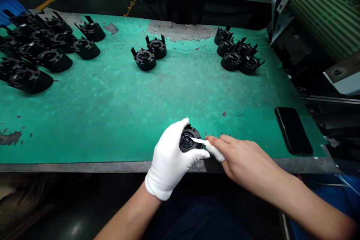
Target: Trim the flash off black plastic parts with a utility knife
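Observation:
My left hand (171,153), in a white glove, is wrapped round a round black plastic part (187,139) near the table's front edge. The part's ribbed inner face is turned up toward me. My right hand (239,153) is bare except for white cloth on a finger or the thumb. Its fingers pinch a knife, whose slim pale blade (198,141) points left and lies over the part's face. The knife's handle is hidden in the fingers. I cannot tell whether the tip touches the plastic.
Several similar black parts (54,60) crowd the table's left. Two more (144,60) stand at the back middle, and several (231,61) at the back right. A black phone (294,130) lies at the right. Beyond the green tabletop (112,108), a machine with a green belt (329,7) rises.

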Action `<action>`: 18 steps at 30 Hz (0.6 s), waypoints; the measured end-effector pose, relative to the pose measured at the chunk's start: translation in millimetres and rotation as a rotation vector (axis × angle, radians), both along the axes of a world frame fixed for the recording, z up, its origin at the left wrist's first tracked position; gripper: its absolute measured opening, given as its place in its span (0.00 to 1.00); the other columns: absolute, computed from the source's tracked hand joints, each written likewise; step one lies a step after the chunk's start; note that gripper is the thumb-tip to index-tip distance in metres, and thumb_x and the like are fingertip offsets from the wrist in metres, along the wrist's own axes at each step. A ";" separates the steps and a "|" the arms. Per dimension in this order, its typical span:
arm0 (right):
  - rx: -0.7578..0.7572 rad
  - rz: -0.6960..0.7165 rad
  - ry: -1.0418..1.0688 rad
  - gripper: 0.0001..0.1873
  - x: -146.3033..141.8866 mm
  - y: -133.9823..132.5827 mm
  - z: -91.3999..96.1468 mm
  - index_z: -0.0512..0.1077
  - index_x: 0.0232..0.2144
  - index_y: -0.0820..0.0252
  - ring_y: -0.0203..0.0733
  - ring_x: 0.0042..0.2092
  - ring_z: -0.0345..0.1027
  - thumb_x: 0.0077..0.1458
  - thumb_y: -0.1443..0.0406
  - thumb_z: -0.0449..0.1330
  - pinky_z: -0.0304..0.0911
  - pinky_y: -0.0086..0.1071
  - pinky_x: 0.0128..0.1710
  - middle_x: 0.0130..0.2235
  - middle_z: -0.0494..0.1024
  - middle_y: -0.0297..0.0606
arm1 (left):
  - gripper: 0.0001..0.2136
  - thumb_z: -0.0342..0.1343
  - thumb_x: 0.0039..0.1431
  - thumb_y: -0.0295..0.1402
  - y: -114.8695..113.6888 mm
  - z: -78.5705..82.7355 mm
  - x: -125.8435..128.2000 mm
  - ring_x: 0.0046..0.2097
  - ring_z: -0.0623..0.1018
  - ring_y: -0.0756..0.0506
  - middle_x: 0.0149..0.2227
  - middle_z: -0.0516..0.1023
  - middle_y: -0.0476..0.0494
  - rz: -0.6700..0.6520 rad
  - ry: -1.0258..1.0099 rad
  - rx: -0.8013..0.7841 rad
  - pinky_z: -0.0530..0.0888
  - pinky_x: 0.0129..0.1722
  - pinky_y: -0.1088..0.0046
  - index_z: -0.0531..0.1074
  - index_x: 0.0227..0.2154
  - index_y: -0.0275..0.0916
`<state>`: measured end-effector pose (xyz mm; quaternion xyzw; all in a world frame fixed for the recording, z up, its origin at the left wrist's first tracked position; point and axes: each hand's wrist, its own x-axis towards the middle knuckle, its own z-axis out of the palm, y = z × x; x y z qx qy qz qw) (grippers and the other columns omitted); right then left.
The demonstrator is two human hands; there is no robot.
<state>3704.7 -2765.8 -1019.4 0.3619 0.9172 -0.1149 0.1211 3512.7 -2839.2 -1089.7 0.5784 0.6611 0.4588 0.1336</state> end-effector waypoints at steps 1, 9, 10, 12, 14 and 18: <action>-0.001 -0.014 -0.005 0.34 -1.0 -2.1 0.5 0.63 0.66 0.54 0.58 0.44 0.77 0.58 0.72 0.47 0.70 0.47 0.37 0.49 0.77 0.43 | 0.41 0.71 0.47 0.53 0.1 0.0 0.0 0.56 0.79 0.35 0.56 0.77 0.37 0.000 0.000 0.002 0.75 0.60 0.54 0.63 0.61 0.41; 0.050 -0.093 -0.022 0.38 -3.8 -17.6 -6.8 0.57 0.69 0.58 0.55 0.37 0.78 0.56 0.75 0.46 0.71 0.44 0.34 0.49 0.78 0.47 | 0.42 0.69 0.49 0.55 -1.4 -3.1 7.6 0.57 0.78 0.35 0.55 0.78 0.35 0.056 0.054 0.032 0.74 0.61 0.54 0.63 0.61 0.39; 0.043 -0.090 0.023 0.37 -1.1 -16.9 -8.9 0.58 0.69 0.59 0.55 0.39 0.78 0.57 0.74 0.46 0.71 0.44 0.35 0.49 0.78 0.48 | 0.42 0.68 0.49 0.55 -1.8 -3.6 8.2 0.57 0.78 0.35 0.55 0.77 0.35 0.059 0.058 0.032 0.74 0.61 0.55 0.63 0.61 0.38; 0.014 -0.079 0.171 0.34 6.8 -11.5 -11.9 0.60 0.67 0.58 0.54 0.45 0.77 0.59 0.73 0.46 0.72 0.45 0.41 0.53 0.78 0.48 | 0.42 0.68 0.49 0.55 -1.3 -3.3 6.1 0.57 0.77 0.35 0.56 0.77 0.34 0.049 0.072 0.034 0.73 0.62 0.55 0.64 0.61 0.37; -0.028 -0.074 0.327 0.29 15.8 -1.0 -12.5 0.63 0.64 0.56 0.53 0.52 0.75 0.62 0.70 0.47 0.71 0.45 0.48 0.56 0.76 0.45 | 0.42 0.69 0.47 0.55 2.1 0.4 -2.1 0.58 0.76 0.35 0.57 0.76 0.34 0.009 0.098 0.034 0.72 0.63 0.56 0.64 0.60 0.37; -0.148 -0.010 0.384 0.18 24.9 24.0 -9.4 0.69 0.53 0.50 0.47 0.50 0.74 0.64 0.67 0.50 0.69 0.41 0.47 0.53 0.78 0.38 | 0.45 0.73 0.39 0.54 13.8 17.5 -32.2 0.59 0.76 0.36 0.58 0.76 0.40 -0.232 0.143 -0.068 0.72 0.63 0.57 0.67 0.60 0.42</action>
